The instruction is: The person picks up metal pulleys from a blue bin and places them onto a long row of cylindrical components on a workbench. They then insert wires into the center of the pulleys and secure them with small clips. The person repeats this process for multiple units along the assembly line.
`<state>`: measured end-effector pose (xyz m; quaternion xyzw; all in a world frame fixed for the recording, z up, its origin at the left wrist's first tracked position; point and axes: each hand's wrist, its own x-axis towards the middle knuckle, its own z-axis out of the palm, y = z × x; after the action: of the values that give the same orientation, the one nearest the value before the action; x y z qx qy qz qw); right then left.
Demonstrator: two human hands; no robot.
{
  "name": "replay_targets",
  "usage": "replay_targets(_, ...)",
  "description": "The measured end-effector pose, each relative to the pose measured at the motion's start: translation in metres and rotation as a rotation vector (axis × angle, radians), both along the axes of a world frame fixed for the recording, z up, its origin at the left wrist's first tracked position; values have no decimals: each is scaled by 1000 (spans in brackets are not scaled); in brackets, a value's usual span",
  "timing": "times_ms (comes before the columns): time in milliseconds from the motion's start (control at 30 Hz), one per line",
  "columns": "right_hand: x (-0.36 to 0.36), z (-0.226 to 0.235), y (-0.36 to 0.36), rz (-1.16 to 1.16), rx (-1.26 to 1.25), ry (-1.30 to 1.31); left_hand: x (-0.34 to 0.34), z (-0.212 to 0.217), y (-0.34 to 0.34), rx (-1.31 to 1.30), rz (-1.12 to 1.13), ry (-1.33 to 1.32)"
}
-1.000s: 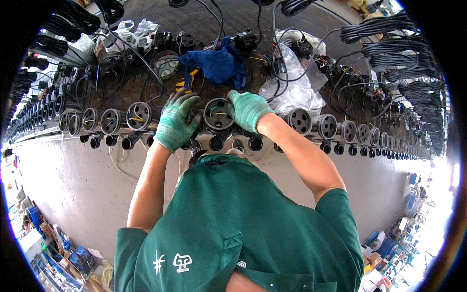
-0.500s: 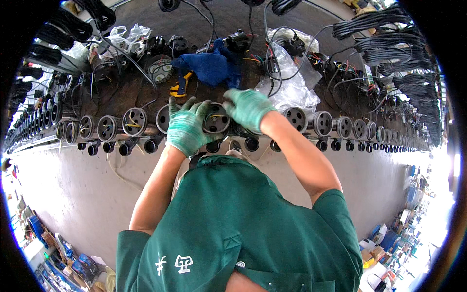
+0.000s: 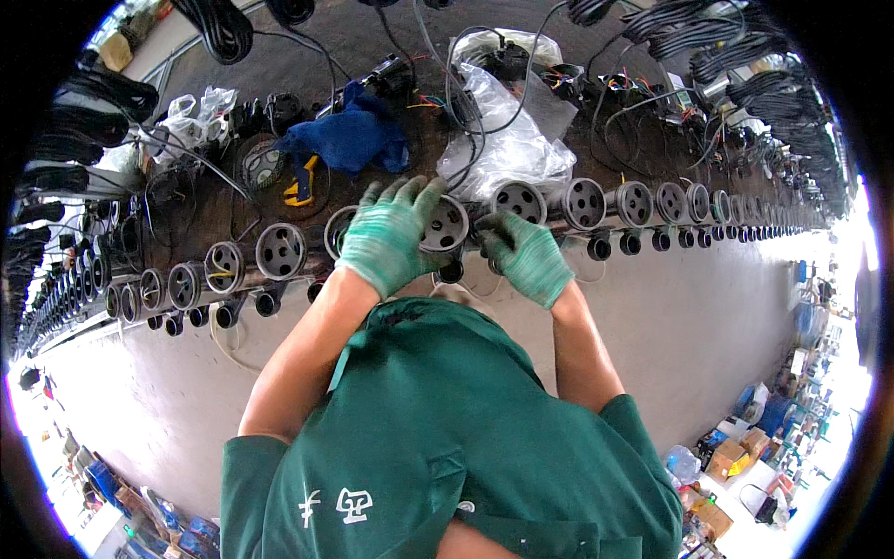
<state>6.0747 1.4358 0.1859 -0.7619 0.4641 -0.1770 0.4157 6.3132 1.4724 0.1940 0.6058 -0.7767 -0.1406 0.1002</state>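
Note:
Both my hands wear green knit gloves with dark fingertips. My left hand (image 3: 389, 238) grips the left side of a round grey housing (image 3: 445, 224) with holes in its face; its fingers reach over the top and the thumb sits low. Just right of that housing is my right hand (image 3: 529, 259), its fingers curled and pinched together. Whatever lies between those fingertips is too small to make out. Immediately behind the right hand stands another such housing (image 3: 518, 202). A further housing (image 3: 339, 233) is partly covered by my left hand.
Similar housings run in a long row along the bench's near edge. Behind them lie a blue cloth (image 3: 349, 135), a yellow-handled tool (image 3: 300, 184) and a clear plastic bag (image 3: 507, 135). Coiled black cables (image 3: 694, 33) hang at the sides, and loose cables cross the bench (image 3: 279, 79).
The view has shifted. Relative to the blue cloth, both hands are further right along the row. My right hand has come down beside the housing, and its fingers are now curled.

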Motion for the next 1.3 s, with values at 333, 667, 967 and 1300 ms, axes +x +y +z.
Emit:
replay_targets(333,-9,-16,4,15,-23,66,-9,-8,-14,62,83,169)
replay_targets(667,31,-5,-16,142,-312,190,52,0,13,136,357,1499)
replay_targets(967,83,-16,-80,777,-461,427,41,-9,28,98,374,1518)
replay_targets(1300,82,-34,-86,821,-598,299,40,-12,27,119,423,1462)
